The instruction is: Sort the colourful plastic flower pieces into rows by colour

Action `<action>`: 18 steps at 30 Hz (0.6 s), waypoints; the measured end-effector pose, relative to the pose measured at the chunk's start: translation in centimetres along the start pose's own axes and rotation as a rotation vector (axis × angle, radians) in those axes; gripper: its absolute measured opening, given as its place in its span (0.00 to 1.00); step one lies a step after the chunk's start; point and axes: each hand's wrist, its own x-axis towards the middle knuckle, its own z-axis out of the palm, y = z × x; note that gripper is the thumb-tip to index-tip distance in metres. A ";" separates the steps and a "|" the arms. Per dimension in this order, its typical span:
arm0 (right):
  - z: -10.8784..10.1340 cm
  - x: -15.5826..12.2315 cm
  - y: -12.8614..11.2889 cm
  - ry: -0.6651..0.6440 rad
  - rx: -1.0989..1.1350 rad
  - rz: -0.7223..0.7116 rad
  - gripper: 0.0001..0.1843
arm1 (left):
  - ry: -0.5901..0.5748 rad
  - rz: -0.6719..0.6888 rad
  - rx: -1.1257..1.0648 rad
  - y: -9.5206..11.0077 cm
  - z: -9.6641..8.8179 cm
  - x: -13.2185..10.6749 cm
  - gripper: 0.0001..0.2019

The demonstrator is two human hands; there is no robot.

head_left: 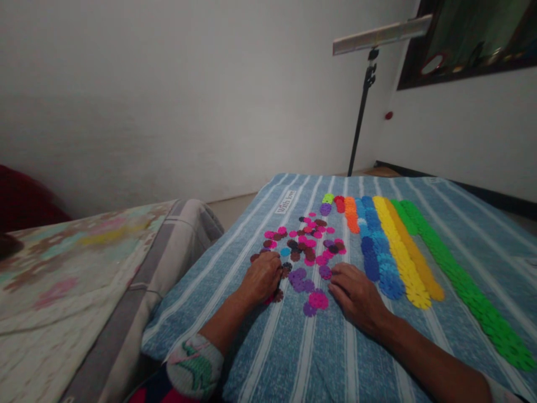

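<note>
- Left hand [260,278]: lies knuckles up at the near left edge of the loose discs [309,253]; its fingers curl down out of sight, so I cannot tell whether they grip a disc or merely rest.
- Brown disc [277,295]: partly covered by that hand, with a sliver of pink beside it.
- Right hand [356,294]: its fingers are bent just beside a pink-and-purple disc [325,272]; whether they pinch it or only touch it cannot be made out.
- The loose discs, pink, brown, black, purple and one light blue, lie scattered on the blue striped surface [201,296], mostly between and beyond the hands; many overlap, so lower ones are hidden.
- To the right, green row [464,286], yellow row [396,249] and blue rows [382,252] overlap disc on disc, making counting difficult.
- Right sleeve [501,390]: mostly cut off at the lower corner.
- Red shape [25,196]: cropped by the left edge, too dark to identify.
- Window [482,42]: cut off above, its contents dim.
</note>
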 end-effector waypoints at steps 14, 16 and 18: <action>-0.1 0.2 -0.1 0.018 -0.010 -0.028 0.09 | 0.017 0.009 -0.008 0.0 0.0 -0.1 0.11; -0.1 0.2 -0.1 0.005 -0.006 -0.020 0.09 | 0.026 0.014 -0.019 0.0 0.0 -0.1 0.10; -0.1 0.2 -0.1 0.006 -0.003 -0.017 0.09 | 0.032 0.020 -0.024 -0.1 0.2 -0.1 0.10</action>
